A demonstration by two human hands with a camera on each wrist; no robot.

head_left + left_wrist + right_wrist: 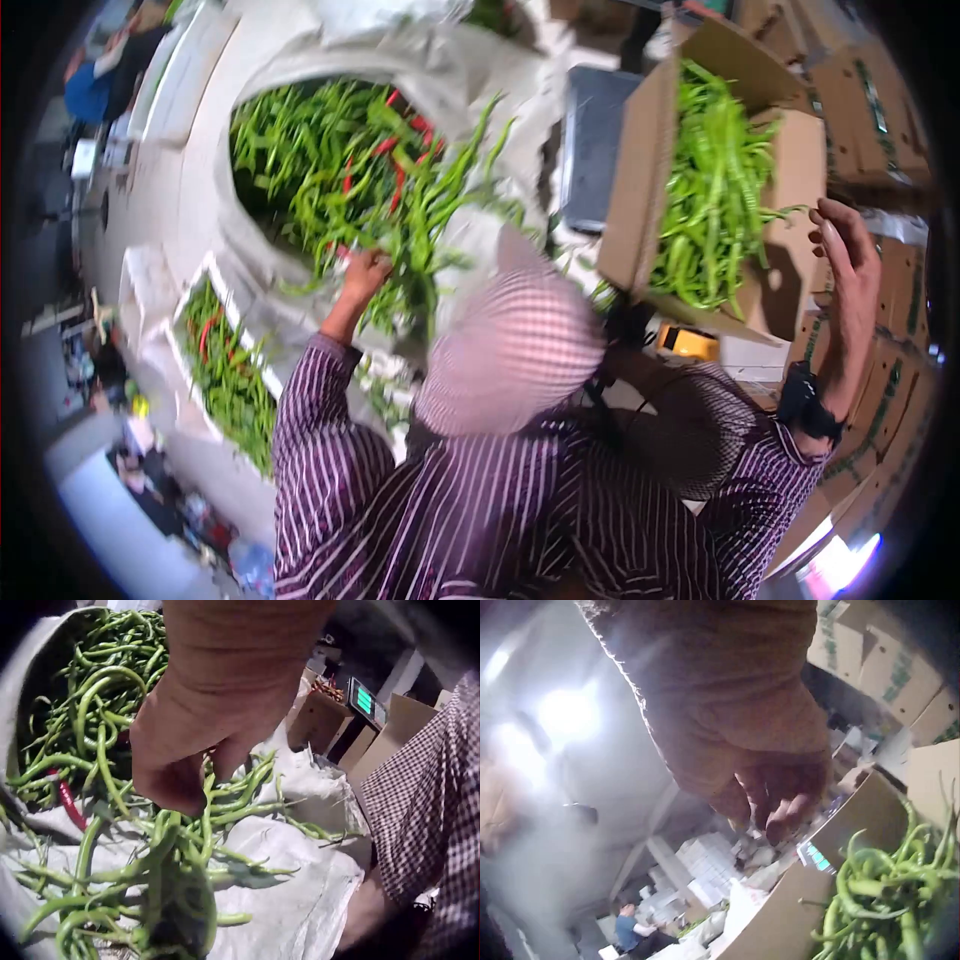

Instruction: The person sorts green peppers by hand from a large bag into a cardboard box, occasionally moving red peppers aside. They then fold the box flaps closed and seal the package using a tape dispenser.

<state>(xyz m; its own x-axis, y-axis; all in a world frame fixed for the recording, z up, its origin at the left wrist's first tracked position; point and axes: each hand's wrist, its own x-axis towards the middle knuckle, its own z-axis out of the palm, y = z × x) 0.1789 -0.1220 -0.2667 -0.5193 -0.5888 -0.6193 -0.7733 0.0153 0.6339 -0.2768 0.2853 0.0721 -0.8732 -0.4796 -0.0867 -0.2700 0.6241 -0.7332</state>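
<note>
Long green peppers [310,150] fill a white sack [245,215], with several red peppers [398,187] among them. My left hand [366,272] is at the sack's near edge; in the left wrist view this hand [217,705] has curled fingers and pinches green peppers [208,825], whose lower ends overlap others on the white cloth [292,915]. Beside the open cardboard box [632,180] of green peppers [712,190], my right hand [848,245] hovers at the right rim. The right wrist view shows this hand [742,742] with loosely bent fingers, holding nothing visible.
A white crate [268,380] of green and red peppers stands at the lower left. A dark scale platform [592,140] lies left of the box. Stacked cartons [870,110] line the right side. In the right wrist view, a person in blue [630,930] sits farther off.
</note>
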